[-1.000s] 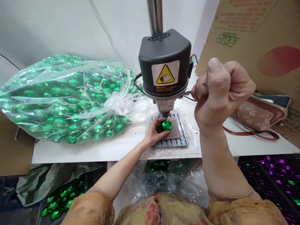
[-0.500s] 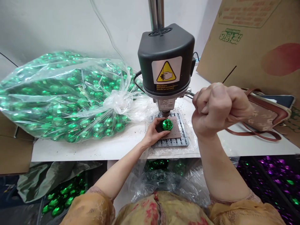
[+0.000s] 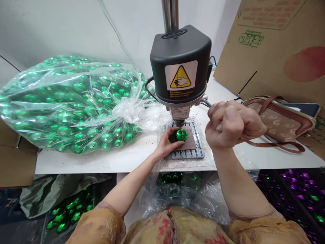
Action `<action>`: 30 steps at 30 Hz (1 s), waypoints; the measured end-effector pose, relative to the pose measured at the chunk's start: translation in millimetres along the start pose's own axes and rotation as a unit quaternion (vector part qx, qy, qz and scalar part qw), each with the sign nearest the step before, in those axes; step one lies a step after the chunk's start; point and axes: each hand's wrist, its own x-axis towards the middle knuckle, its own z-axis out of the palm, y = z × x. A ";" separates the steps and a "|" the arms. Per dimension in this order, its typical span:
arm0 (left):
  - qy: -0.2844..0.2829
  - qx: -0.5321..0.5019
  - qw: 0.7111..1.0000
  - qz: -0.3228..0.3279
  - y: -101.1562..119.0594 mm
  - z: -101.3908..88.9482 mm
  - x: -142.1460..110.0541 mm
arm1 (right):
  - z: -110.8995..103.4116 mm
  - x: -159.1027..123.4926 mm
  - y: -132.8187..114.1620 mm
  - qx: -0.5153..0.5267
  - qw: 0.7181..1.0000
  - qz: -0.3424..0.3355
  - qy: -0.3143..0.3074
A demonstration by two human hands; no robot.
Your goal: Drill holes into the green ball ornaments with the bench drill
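Observation:
Under the chuck of a black drill press (image 3: 180, 67) sits a shiny green faceted ball (image 3: 181, 135). My left hand (image 3: 169, 142) grips the ball from its left side, thumb in front and fingers behind. The ball rests on a brown square board (image 3: 192, 140), which lies on the slotted metal base plate (image 3: 200, 151). To the right of the drill, my right hand (image 3: 232, 125) is raised in a fist around the drill press handle (image 3: 206, 102). Most of that handle is hidden by the fingers.
A tied clear bag of green balls (image 3: 68, 108) fills the left of the white table (image 3: 101, 164). A brown handbag (image 3: 279, 118) and a cardboard box (image 3: 274, 44) stand at right. Below the table edge are more green balls (image 3: 71, 210) and purple ones (image 3: 299, 193).
My right hand has moved down a little and slightly left with the handle. My left hand and the green ball stay in place.

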 end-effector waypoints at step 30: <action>-0.047 0.210 0.969 0.124 30.8 4.4 -70.2 | 28.8 52.1 -3.5 -0.033 0.987 0.159 0.001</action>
